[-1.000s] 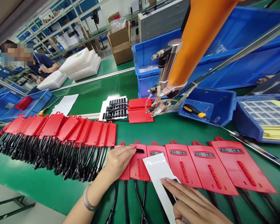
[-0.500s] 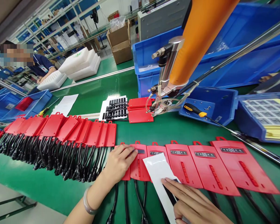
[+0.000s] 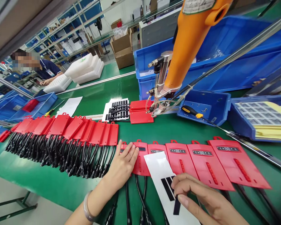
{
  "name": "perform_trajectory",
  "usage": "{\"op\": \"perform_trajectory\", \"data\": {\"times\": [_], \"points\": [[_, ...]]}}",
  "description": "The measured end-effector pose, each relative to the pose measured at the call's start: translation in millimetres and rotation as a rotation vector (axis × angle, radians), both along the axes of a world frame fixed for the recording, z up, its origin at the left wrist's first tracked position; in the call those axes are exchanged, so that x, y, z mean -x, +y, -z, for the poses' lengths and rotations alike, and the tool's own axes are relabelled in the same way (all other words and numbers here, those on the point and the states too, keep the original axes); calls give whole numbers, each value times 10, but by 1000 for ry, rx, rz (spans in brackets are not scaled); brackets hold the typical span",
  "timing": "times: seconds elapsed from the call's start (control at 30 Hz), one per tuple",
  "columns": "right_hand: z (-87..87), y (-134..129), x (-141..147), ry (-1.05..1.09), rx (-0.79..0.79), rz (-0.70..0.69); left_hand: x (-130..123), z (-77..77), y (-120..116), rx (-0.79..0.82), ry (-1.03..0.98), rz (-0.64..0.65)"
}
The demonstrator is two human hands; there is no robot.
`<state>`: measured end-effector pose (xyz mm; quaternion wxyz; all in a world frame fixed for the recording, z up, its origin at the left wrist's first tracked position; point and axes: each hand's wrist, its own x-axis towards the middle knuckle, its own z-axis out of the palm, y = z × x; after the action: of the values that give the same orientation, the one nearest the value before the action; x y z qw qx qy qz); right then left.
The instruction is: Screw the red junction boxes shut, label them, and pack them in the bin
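My left hand (image 3: 124, 162) lies with fingers stretched over the left end of a row of red plastic cases, partly covering a red case (image 3: 142, 167) with a dark display window. My right hand (image 3: 196, 193) is closed, thumb and fingertips pinching a black adhesive strip (image 3: 177, 207) above a white backing sheet (image 3: 154, 164). Other black strips (image 3: 168, 189) remain stuck on that sheet, which lies over a neighbouring case. Farther right, red cases (image 3: 221, 161) show printed display windows and raised red button strips. Black cables (image 3: 128, 203) hang from the cases' near edges.
Many red cases with black cables (image 3: 67, 153) are lined up at left. An orange screwdriver arm (image 3: 184, 47) hangs above two red cases (image 3: 141, 116). Blue bins (image 3: 203, 106) stand behind, one with yellow-backed sheets (image 3: 269, 115). A co-worker (image 3: 46, 70) sits at far left.
My right hand has gone from lying flat over the white sheet to pinching a black strip, uncovering more strips. My left hand stays on the cases, its fingers more spread. The view has shifted slightly.
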<state>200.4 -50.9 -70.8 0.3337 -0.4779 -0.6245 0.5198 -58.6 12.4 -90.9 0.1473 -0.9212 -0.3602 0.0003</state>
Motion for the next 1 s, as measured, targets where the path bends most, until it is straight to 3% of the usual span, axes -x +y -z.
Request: {"op": "perform_trajectory", "data": {"times": [0.2, 0.33, 0.47, 0.53, 0.57, 0.63, 0.73, 0.83, 0.9, 1.0], "points": [[9, -70, 11, 65, 125, 25, 57, 30, 175, 88, -283, -132], [40, -134, 11, 130, 233, 130, 94, -131, 321, 274, -651, -226], [80, -148, 87, 351, 343, 356, -110, -420, 55, 538, -1059, -271], [84, -137, 138, 463, 368, 435, -257, -510, -180, 744, -1095, -211], [83, -133, 162, 495, 379, 462, -322, -529, -289, 766, -1088, -188], [82, -137, 200, 513, 393, 495, -417, -515, -455, 635, -1036, -134], [87, -175, 226, 480, 384, 487, -476, -429, -563, 278, -875, -25], [83, -219, 196, 375, 314, 445, -470, -368, -563, 119, -749, 72], [79, -236, 142, 193, 176, 377, -439, -360, -527, 103, -728, 111], [111, -259, 45, -266, -220, 342, -348, -354, -411, 71, -737, 90]]}}
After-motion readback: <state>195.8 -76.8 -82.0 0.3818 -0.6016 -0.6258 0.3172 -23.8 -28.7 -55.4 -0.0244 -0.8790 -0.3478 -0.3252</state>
